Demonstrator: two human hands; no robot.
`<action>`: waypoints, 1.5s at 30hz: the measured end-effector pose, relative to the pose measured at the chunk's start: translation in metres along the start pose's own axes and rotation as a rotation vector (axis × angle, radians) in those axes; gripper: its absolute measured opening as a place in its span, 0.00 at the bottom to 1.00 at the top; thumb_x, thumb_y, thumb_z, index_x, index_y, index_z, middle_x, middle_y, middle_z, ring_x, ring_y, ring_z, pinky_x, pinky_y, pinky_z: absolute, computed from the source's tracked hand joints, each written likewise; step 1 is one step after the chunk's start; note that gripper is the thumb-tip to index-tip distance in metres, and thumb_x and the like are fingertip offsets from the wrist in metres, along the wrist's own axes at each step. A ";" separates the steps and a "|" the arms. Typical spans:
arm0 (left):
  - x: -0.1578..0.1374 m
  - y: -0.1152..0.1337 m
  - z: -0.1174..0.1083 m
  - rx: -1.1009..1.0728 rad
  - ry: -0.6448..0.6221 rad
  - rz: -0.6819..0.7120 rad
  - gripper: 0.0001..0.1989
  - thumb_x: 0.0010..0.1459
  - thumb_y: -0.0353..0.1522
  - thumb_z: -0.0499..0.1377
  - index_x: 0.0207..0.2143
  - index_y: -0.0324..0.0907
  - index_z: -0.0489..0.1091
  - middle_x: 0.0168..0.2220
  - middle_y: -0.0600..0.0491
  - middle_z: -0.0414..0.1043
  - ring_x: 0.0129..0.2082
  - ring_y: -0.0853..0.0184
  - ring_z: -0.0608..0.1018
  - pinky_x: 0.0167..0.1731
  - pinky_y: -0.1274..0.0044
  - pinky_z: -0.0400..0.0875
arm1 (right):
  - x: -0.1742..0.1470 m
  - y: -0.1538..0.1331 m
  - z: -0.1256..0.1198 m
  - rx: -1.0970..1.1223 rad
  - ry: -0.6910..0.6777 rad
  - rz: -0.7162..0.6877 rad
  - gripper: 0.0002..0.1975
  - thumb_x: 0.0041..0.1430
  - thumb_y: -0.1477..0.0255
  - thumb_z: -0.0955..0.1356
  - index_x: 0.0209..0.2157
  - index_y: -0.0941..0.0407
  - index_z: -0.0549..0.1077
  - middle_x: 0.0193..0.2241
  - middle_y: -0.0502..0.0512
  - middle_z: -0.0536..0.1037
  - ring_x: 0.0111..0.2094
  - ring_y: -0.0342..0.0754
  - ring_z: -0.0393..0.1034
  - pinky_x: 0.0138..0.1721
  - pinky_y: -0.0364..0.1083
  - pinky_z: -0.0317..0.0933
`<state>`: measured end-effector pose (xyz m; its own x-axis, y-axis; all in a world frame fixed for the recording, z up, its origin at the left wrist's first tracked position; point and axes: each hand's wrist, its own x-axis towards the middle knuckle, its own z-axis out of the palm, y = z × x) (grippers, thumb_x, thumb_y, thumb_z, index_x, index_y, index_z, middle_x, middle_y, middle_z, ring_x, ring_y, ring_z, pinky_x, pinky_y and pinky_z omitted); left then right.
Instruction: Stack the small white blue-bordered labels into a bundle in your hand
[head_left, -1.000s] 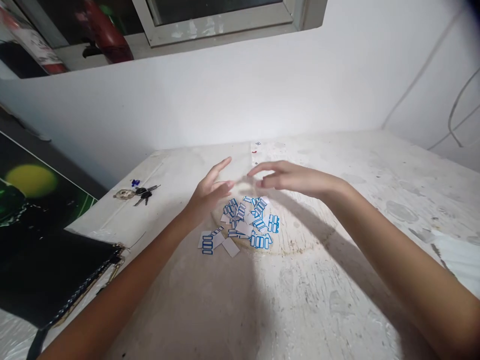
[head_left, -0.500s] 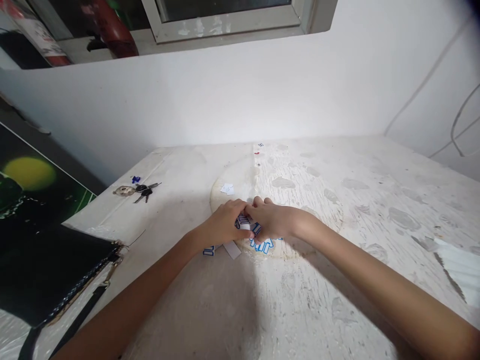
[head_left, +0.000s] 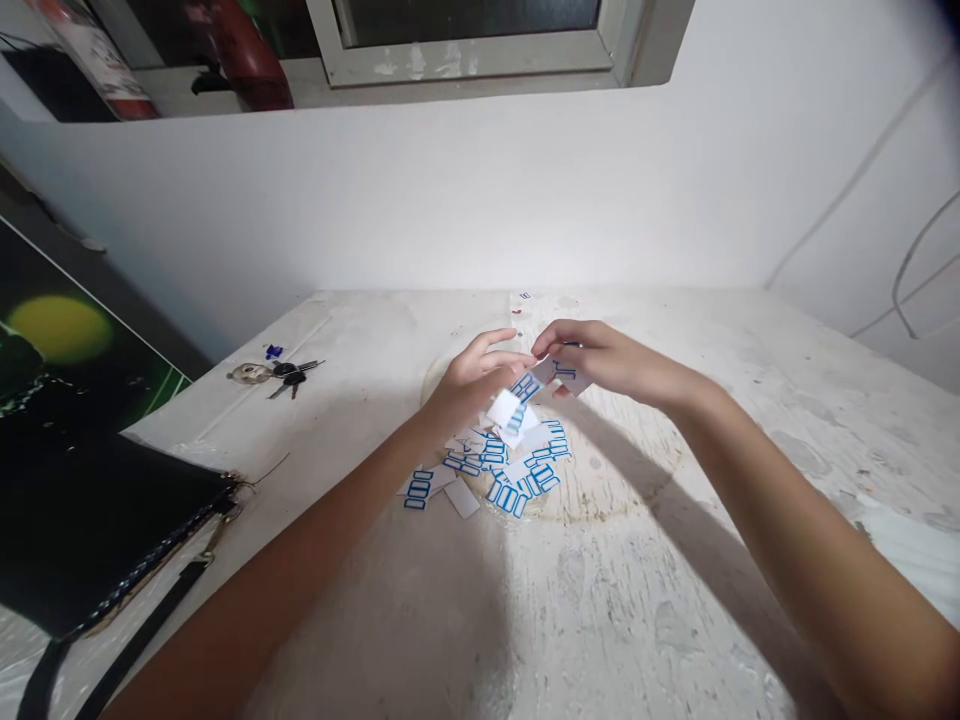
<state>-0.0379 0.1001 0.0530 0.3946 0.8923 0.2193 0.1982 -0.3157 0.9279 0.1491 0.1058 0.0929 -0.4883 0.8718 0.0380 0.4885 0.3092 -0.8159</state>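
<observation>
A loose pile of small white paper cards (head_left: 510,475) with blue box-like markings lies on the table under my hands. My left hand (head_left: 480,378) is over the pile's upper left, fingers stretched out. Just below its fingertips, several blurred cards (head_left: 517,405) are in the air or sliding down onto the pile. Raised to the right of it, my right hand (head_left: 600,360) has its fingers bent round a few of the same cards (head_left: 574,372). Their number cannot be made out.
Keys with a fob (head_left: 281,375) and a small blue object (head_left: 274,352) lie at left, near a black bag (head_left: 112,530) with a strap. The worn white table (head_left: 390,610) meets a wall (head_left: 480,200) below a window. Red bottles (head_left: 251,60) stand on the sill.
My hands, pressed together low over the cards before, have risen and moved apart. Cards now drop between them, and more of the pile shows. The view has shifted slightly.
</observation>
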 end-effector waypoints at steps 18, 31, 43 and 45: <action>-0.093 -0.016 -0.048 0.958 -0.326 -0.114 0.28 0.49 0.47 0.58 0.52 0.52 0.62 0.54 0.49 0.60 0.50 0.53 0.66 0.46 0.65 0.62 | -0.004 -0.013 0.094 -0.692 -0.385 0.074 0.40 0.45 0.58 0.71 0.59 0.48 0.55 0.61 0.61 0.48 0.59 0.72 0.39 0.48 0.70 0.49; -0.089 -0.021 -0.020 0.762 -0.171 -0.148 0.07 0.50 0.29 0.51 0.33 0.44 0.65 0.33 0.54 0.62 0.25 0.70 0.67 0.25 0.77 0.62 | -0.004 -0.014 0.108 -0.776 -0.247 -0.044 0.12 0.55 0.72 0.64 0.42 0.57 0.68 0.41 0.63 0.66 0.42 0.57 0.62 0.31 0.48 0.60; -0.055 -0.009 -0.024 0.529 0.005 -0.170 0.06 0.47 0.27 0.52 0.30 0.42 0.64 0.31 0.55 0.67 0.27 0.70 0.70 0.25 0.78 0.65 | 0.006 0.000 0.043 -0.594 -0.208 -0.028 0.12 0.46 0.86 0.62 0.31 0.60 0.71 0.28 0.57 0.73 0.28 0.47 0.67 0.24 0.41 0.53; -0.043 -0.006 -0.021 0.442 0.009 -0.166 0.06 0.49 0.29 0.52 0.32 0.41 0.63 0.35 0.53 0.69 0.31 0.68 0.73 0.26 0.78 0.68 | 0.005 0.002 0.025 -0.530 -0.233 -0.040 0.12 0.46 0.86 0.63 0.31 0.59 0.72 0.27 0.53 0.74 0.27 0.44 0.68 0.25 0.40 0.56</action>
<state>-0.0745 0.0705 0.0445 0.3181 0.9444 0.0829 0.6214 -0.2738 0.7341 0.1297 0.1014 0.0768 -0.6307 0.7676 -0.1144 0.7326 0.5402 -0.4142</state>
